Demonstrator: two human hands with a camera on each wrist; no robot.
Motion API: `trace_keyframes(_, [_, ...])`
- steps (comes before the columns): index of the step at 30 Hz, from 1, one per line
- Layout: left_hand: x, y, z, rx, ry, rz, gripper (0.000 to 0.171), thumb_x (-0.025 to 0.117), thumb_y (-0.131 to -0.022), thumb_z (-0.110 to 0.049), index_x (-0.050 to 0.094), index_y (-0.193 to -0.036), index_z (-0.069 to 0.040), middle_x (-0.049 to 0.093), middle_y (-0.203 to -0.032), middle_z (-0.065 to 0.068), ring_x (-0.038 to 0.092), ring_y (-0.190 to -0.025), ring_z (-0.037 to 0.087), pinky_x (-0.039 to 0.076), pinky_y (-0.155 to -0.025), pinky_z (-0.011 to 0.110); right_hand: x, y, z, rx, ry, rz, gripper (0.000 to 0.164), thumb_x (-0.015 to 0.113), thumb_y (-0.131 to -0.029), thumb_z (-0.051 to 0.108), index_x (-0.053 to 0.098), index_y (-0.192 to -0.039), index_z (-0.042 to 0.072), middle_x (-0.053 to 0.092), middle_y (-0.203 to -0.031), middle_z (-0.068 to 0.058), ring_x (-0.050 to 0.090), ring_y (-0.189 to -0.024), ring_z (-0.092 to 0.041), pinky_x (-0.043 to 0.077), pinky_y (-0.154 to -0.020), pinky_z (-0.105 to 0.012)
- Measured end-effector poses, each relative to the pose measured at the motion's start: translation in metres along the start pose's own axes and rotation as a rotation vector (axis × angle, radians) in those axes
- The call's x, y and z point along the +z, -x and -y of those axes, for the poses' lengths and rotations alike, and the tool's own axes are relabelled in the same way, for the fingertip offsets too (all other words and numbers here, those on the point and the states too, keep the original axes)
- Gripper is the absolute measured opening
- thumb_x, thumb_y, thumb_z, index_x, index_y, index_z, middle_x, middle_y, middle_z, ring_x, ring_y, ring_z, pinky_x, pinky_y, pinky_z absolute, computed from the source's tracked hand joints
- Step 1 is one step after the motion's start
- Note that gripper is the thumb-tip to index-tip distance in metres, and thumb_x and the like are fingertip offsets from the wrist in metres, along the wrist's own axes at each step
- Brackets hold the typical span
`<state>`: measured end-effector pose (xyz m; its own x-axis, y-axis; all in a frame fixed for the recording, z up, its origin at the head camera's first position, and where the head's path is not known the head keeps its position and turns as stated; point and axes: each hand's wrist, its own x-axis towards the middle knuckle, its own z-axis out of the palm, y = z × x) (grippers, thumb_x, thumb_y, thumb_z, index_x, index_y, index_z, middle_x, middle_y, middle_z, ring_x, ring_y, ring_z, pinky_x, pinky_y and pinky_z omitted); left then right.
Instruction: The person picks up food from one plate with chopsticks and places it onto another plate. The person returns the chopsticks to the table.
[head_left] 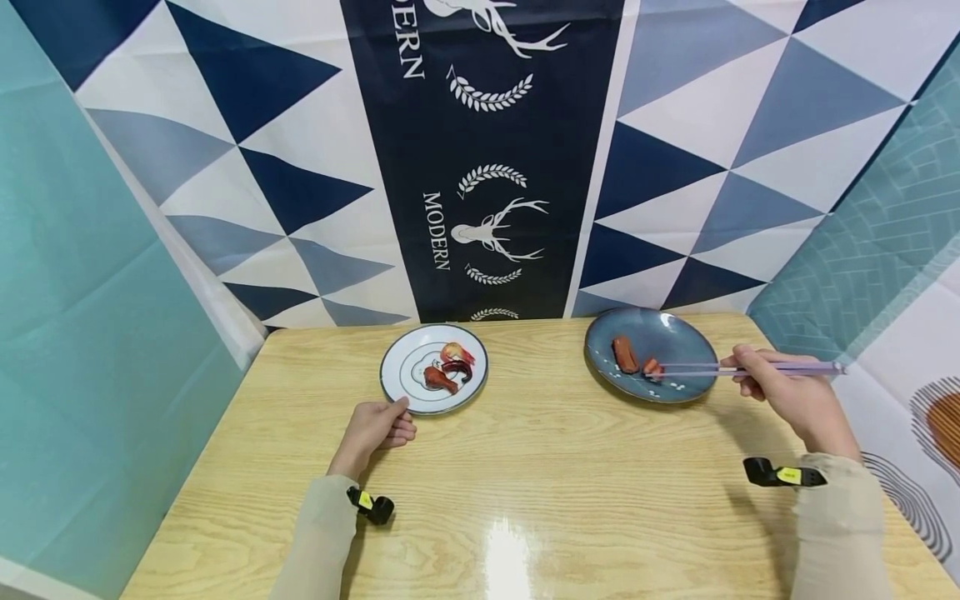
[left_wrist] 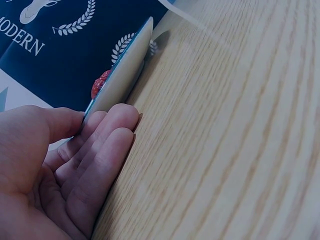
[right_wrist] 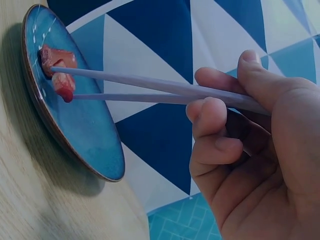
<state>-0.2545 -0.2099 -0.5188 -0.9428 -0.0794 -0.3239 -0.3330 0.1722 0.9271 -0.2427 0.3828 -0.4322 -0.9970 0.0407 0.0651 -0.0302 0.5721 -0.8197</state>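
Note:
My left hand (head_left: 377,427) pinches the near rim of a white plate (head_left: 399,377), thumb on top and fingers underneath. On that plate lie a small drumstick (head_left: 440,380), a dark curled piece (head_left: 459,368) and a yellow-red piece (head_left: 456,353). In my right hand (head_left: 798,398) is a pair of pale purple chopsticks (right_wrist: 150,86), gripped between thumb and fingers. Their tips stand on either side of a small red-and-white food piece (right_wrist: 63,85) over the blue plate (right_wrist: 97,135). Close beside it on the plate is a reddish-brown food piece (head_left: 624,355).
Both plates stand toward the far edge of a light wooden table (head_left: 517,467). Behind it hangs a patterned cloth (head_left: 495,133); teal panels (head_left: 97,333) flank the sides. Black wrist devices (head_left: 783,473) sit on both sleeves.

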Motion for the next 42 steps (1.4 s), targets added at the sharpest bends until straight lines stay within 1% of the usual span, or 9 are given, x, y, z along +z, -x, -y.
trace_keyframes(4, [0.0, 0.001, 0.001, 0.001, 0.001, -0.001, 0.042, 0.062, -0.104, -0.036, 0.072, -0.093, 0.003, 0.074, -0.076, 0.007, 0.072, -0.064, 0.011, 0.064, -0.063, 0.024, 0.0, 0.0, 0.002, -0.011, -0.007, 0.025, 0.052, 0.049, -0.107, 0.05, 0.073, -0.114, 0.005, 0.066, -0.074, 0.001, 0.055, -0.068, -0.011, 0.042, -0.059, -0.027])
trace_keyframes(9, [0.001, 0.001, 0.001, 0.007, -0.005, -0.007, 0.041, 0.06, -0.105, -0.035, 0.072, -0.093, 0.003, 0.074, -0.076, 0.007, 0.073, -0.065, 0.011, 0.064, -0.063, 0.024, 0.001, 0.001, 0.006, 0.005, -0.004, 0.019, 0.058, 0.049, -0.106, 0.052, 0.071, -0.117, -0.001, 0.065, -0.073, 0.0, 0.056, -0.069, -0.016, 0.044, -0.059, -0.029])
trace_keyframes(11, [0.001, 0.001, 0.001, 0.006, -0.007, -0.008, 0.041, 0.06, -0.105, -0.034, 0.071, -0.093, 0.003, 0.074, -0.076, 0.007, 0.073, -0.065, 0.011, 0.064, -0.063, 0.024, 0.002, 0.001, 0.007, 0.002, -0.012, 0.024, 0.058, 0.049, -0.106, 0.051, 0.071, -0.117, -0.001, 0.064, -0.073, 0.001, 0.056, -0.068, -0.016, 0.043, -0.059, -0.03])
trace_keyframes(16, [0.001, 0.001, 0.001, 0.002, -0.003, -0.006, 0.041, 0.061, -0.105, -0.034, 0.072, -0.093, 0.004, 0.074, -0.076, 0.007, 0.073, -0.065, 0.011, 0.064, -0.063, 0.024, 0.003, 0.003, 0.008, 0.004, -0.018, 0.022, 0.054, 0.05, -0.106, 0.05, 0.072, -0.116, 0.002, 0.065, -0.073, 0.001, 0.056, -0.068, -0.013, 0.044, -0.06, -0.029])
trace_keyframes(20, [0.0, 0.0, 0.0, 0.0, -0.002, -0.003, 0.042, 0.061, -0.104, -0.036, 0.072, -0.094, 0.003, 0.074, -0.076, 0.007, 0.073, -0.065, 0.011, 0.064, -0.064, 0.024, 0.003, 0.004, 0.008, 0.008, -0.019, 0.019, 0.052, 0.05, -0.106, 0.05, 0.073, -0.116, 0.003, 0.066, -0.074, 0.0, 0.057, -0.069, -0.014, 0.044, -0.06, -0.028])
trace_keyframes(25, [0.0, 0.002, 0.0, 0.002, -0.002, -0.001, 0.043, 0.061, -0.104, -0.037, 0.072, -0.095, 0.004, 0.074, -0.076, 0.007, 0.073, -0.065, 0.011, 0.064, -0.063, 0.024, 0.004, 0.004, 0.009, 0.008, -0.009, 0.019, 0.054, 0.05, -0.106, 0.052, 0.072, -0.117, 0.004, 0.065, -0.074, 0.0, 0.056, -0.069, -0.014, 0.044, -0.06, -0.028])
trace_keyframes(31, [0.0, 0.001, 0.0, -0.002, 0.001, 0.004, 0.042, 0.062, -0.104, -0.036, 0.072, -0.095, 0.004, 0.074, -0.077, 0.007, 0.073, -0.066, 0.011, 0.064, -0.064, 0.024, 0.002, 0.005, 0.012, -0.007, 0.004, 0.028, 0.054, 0.05, -0.106, 0.05, 0.072, -0.114, 0.002, 0.063, -0.071, 0.001, 0.055, -0.067, -0.013, 0.043, -0.059, -0.028])
trace_keyframes(37, [-0.001, 0.0, -0.001, 0.008, -0.003, -0.01, 0.042, 0.061, -0.104, -0.036, 0.072, -0.095, 0.003, 0.075, -0.077, 0.008, 0.073, -0.066, 0.011, 0.065, -0.065, 0.024, 0.002, 0.004, 0.014, 0.006, -0.009, 0.023, 0.052, 0.05, -0.106, 0.051, 0.073, -0.113, 0.005, 0.063, -0.072, 0.002, 0.056, -0.067, -0.013, 0.044, -0.059, -0.029])
trace_keyframes(42, [0.0, 0.0, -0.001, 0.003, -0.004, -0.005, 0.042, 0.061, -0.105, -0.035, 0.072, -0.095, 0.004, 0.075, -0.077, 0.007, 0.073, -0.065, 0.011, 0.065, -0.065, 0.025, 0.0, 0.004, 0.012, -0.023, -0.003, 0.031, 0.049, 0.049, -0.107, 0.047, 0.073, -0.112, 0.004, 0.062, -0.072, 0.001, 0.055, -0.066, -0.014, 0.042, -0.058, -0.029])
